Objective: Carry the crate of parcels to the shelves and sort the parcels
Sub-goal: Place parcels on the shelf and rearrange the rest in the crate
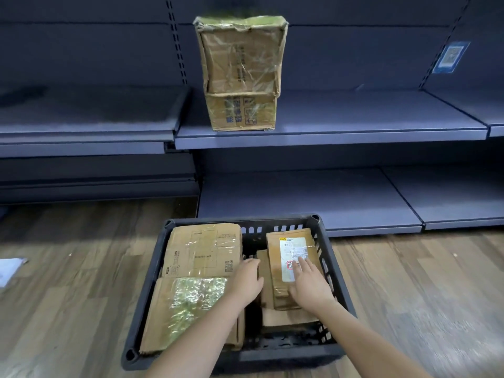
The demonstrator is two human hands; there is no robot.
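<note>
A dark crate sits on the wood floor before the shelves. Both hands reach in: right hand flat on a labelled parcel by the crate's right wall, left hand just beside it (fingers hidden). Two taped boxes stand stacked at the shelf's front edge.

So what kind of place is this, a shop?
Probably a parcel storeroom in shop-style fittings: long blue metal shelves holding two stacked cardboard boxes, and a dark crate of taped parcels on a wood-look floor.
</note>
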